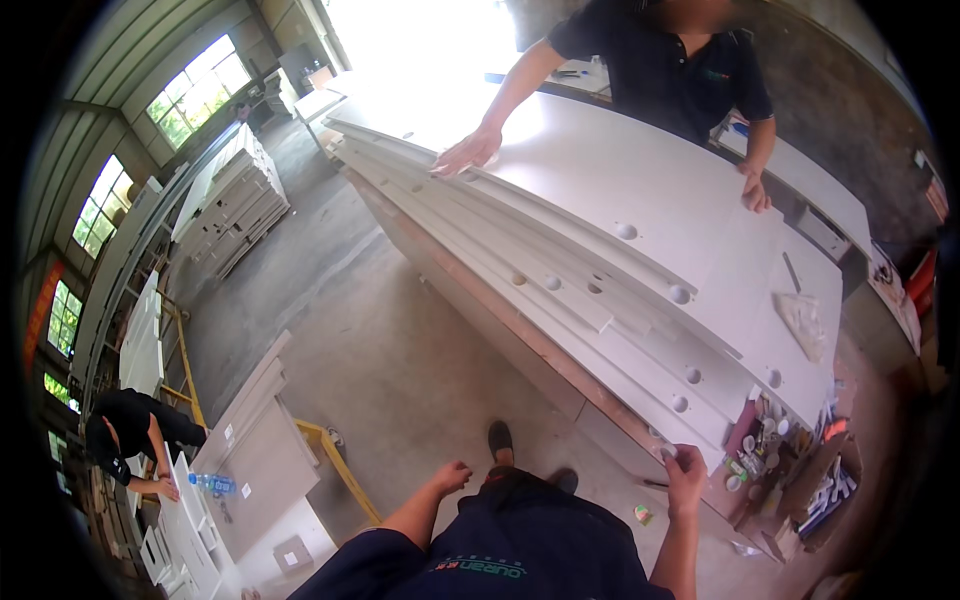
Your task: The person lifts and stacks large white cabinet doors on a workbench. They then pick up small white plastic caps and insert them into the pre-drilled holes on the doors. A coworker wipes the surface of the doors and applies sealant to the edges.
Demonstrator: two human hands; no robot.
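My right hand is at the near edge of the workbench, beside the stacked white panels. Its thumb and fingers are pinched together; what they hold, if anything, is too small to name. Low in front of my body, away from the bench, my left hand hangs with its fingers curled and nothing visible in them. The top white panel has round holes along its near side. Across the bench a co-worker rests one hand flat on that panel and the other near its far edge.
A plastic bag lies on the panel's right end. Small jars and cans crowd the bench's right end, beside an open cardboard box. At left, another person bends over panels near a water bottle. A panel stack stands farther back.
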